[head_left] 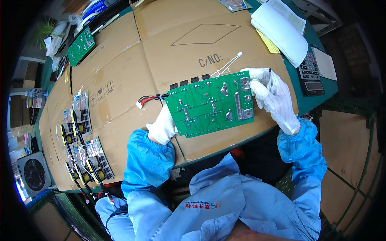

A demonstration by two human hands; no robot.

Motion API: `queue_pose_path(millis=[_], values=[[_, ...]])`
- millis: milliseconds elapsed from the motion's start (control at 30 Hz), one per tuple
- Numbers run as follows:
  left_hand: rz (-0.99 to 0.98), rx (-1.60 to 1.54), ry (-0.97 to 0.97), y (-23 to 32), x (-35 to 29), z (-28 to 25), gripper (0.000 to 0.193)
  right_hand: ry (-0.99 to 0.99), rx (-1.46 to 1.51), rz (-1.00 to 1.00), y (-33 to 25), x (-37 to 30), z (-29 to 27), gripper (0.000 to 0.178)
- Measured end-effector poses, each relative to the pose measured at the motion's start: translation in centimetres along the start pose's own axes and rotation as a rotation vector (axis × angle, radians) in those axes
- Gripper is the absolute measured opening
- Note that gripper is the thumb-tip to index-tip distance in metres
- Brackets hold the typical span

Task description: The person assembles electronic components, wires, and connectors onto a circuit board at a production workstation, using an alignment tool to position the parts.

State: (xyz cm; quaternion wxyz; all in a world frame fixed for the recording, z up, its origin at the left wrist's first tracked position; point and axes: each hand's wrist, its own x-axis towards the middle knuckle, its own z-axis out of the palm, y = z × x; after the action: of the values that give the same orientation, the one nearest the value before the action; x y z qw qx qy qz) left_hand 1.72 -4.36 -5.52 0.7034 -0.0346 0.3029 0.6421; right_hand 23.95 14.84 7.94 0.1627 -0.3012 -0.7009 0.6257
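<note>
**While the right hand [276, 98] pinches its corner, the green circuit board [211, 105] shows its soldered face**

Although the board is held at both ends, the grip is uneven. The gloved right hand closes thumb and fingers on the upper right corner. The left hand [163, 126] is at the lower left edge, partly behind the board; whether its fingers are closed cannot be told. The board is over the cardboard [120, 72], near its front edge; contact beneath is not visible.

Judged risk: the corner could slip from the smooth glove if left support eases, and the board could drop toward the lap. The red-and-black lead [148, 99] and white lead [227, 65] trail loose; a snag could strain their joints.

Surroundings: wired assemblies [84, 148] lie left, their cables hanging over the front edge, where a sleeve could drag them. A second green board [81, 46] is at upper left. Papers [279, 34] and a calculator [309, 70] lie beyond the right hand and would hinder movement that way.
</note>
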Motion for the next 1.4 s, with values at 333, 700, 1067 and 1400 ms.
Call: queue_pose_path(millis=[333,700,1067,1400], values=[[0.078,0.084,0.111,-0.5,0.0,1.4,0.036,0.016,0.001,-0.027,0.3,0.1,0.2,0.032],[0.058,0.112,0.085,-0.4,0.3,1.1,0.039,0.042,-0.055,0.040,-0.1,0.2,0.4,0.030],[0.048,0.091,0.062,-0.2,0.2,1.6,0.038,0.070,-0.088,0.056,-0.2,0.5,0.6,0.030],[0.195,0.413,0.059,-0.6,0.7,0.2,0.033,0.080,-0.083,0.113,-0.1,0.5,0.7,0.030]])
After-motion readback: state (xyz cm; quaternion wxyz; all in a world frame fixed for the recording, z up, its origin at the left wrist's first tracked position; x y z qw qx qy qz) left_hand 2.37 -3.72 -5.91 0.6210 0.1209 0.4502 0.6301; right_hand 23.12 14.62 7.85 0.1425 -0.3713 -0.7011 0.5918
